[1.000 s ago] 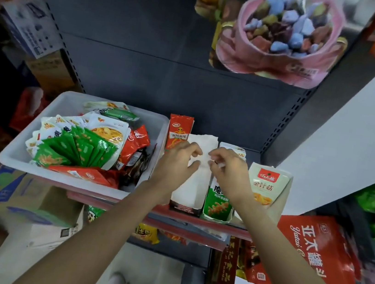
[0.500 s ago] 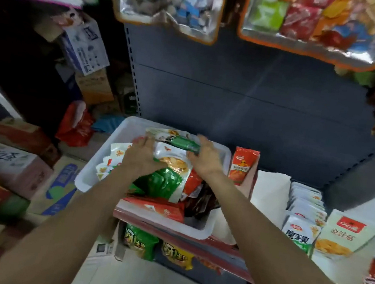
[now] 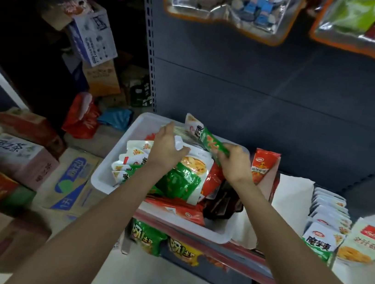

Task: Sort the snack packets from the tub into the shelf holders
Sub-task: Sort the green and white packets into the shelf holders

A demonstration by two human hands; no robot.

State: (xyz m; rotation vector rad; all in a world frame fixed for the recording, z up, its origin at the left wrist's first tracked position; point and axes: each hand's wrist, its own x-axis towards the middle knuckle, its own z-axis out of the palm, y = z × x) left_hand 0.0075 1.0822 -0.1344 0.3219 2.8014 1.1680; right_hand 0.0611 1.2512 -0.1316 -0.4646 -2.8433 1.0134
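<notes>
Pick step: both hands in the white tub (image 3: 114, 175). Right hand (image 3: 235, 164) grasps a green packet (image 3: 212, 144) at the tub's 12 o'clock; left hand (image 3: 168, 150) pinches white packets (image 3: 182, 144) nearby. Next, prob.: carry them to 3 o'clock, match w/ the shelf holders (image 3: 326, 218).

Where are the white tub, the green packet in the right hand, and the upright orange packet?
white tub (image 3: 113, 179): head view, left rim.
green packet (image 3: 212, 143): head view, its middle.
orange packet (image 3: 262, 166): head view, front face.
</notes>
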